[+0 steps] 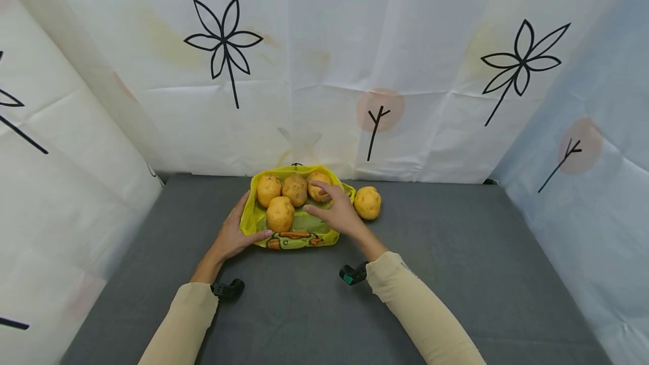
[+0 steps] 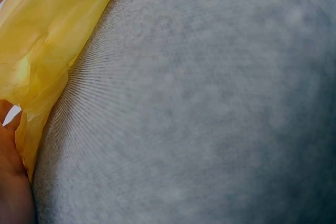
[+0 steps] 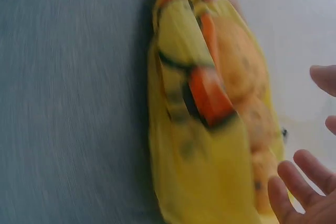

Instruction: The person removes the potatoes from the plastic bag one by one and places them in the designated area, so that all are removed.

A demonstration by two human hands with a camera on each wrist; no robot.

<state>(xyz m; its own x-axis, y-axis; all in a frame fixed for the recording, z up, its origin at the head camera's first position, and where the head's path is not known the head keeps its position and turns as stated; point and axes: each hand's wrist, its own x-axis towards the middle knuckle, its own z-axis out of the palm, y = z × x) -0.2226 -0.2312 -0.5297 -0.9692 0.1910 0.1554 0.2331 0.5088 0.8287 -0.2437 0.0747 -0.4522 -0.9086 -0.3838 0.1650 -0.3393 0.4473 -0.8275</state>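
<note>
A yellow plastic bag [image 1: 332, 235] with an orange and green print lies on the grey table, its mouth open upward. Inside are several potatoes [image 1: 280, 214], most of them along the back and left. My left hand [image 1: 234, 235] holds the bag's left side, its thumb on the front rim. In the left wrist view, the bag's thin yellow wall [image 2: 58, 30] appears beside that hand. Over the bag's right part hovers my right hand [image 1: 342, 213], fingers spread near the rightmost potato [image 1: 315, 178]; the right wrist view shows them apart, holding nothing.
One potato [image 1: 367, 203] lies outside, just right of the bag. The dark grey table [image 1: 456, 275] ends at a white patterned cloth [image 1: 324, 61] behind, with more cloth at both sides. A black wrist device [image 1: 230, 289] sits on each wrist.
</note>
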